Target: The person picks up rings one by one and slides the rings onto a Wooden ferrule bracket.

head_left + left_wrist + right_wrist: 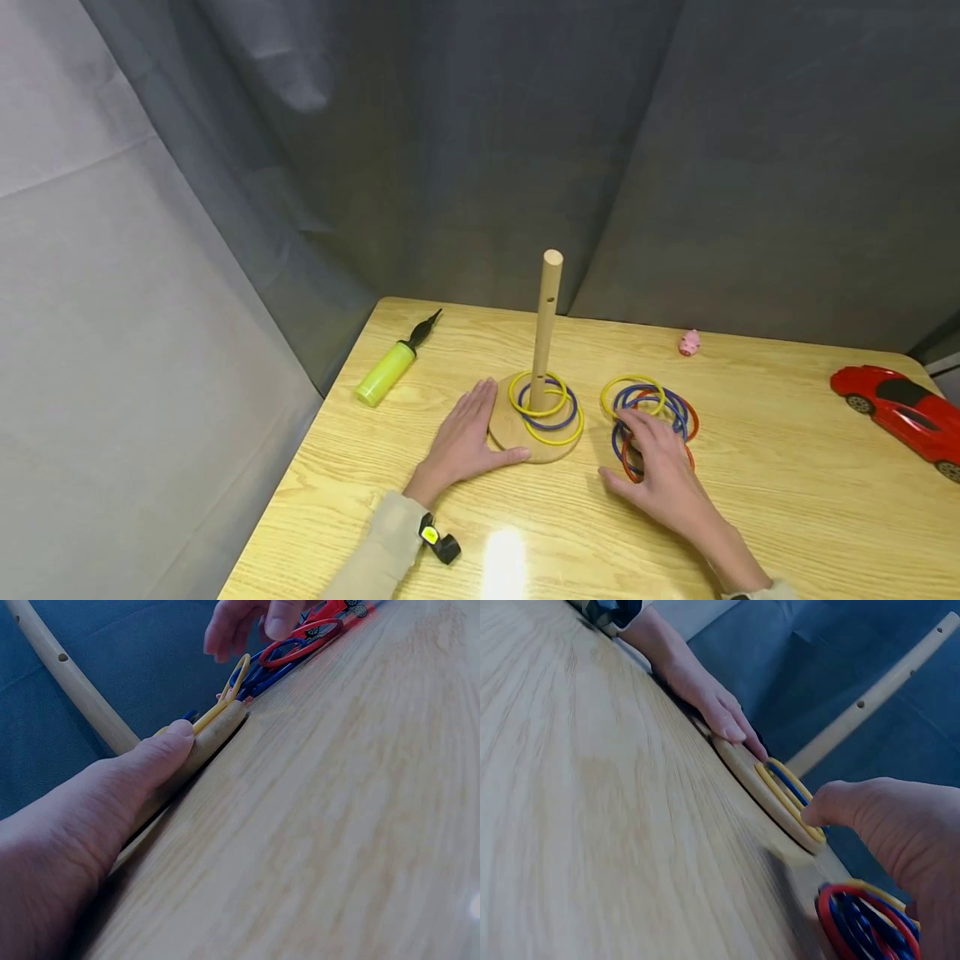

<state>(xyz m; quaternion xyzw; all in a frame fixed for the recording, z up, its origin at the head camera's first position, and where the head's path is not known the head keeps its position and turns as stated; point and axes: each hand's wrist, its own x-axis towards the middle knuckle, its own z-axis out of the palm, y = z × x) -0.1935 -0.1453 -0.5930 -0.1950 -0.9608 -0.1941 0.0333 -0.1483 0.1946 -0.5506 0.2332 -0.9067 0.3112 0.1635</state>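
A round wooden base (505,422) with an upright peg (546,325) stands on the table. Two yellow rings and one blue ring (576,407) lie around the peg at its foot. My left hand (467,443) rests against the base's left side, fingers straight, thumb along the front rim; the left wrist view shows that thumb (161,754) on the rim. My right hand (660,477) hovers over a pile of yellow, blue and red rings (678,408), thumb apart from the fingers. Its fingertips are close to the yellow ring (606,392) on the pile; whether they touch is unclear.
A yellow-green hand pump (386,373) lies at the back left of the table (757,500). A small pink pig (689,342) sits near the back edge, and a red toy car (900,417) stands at the right. Dark curtain (480,150) hangs behind.
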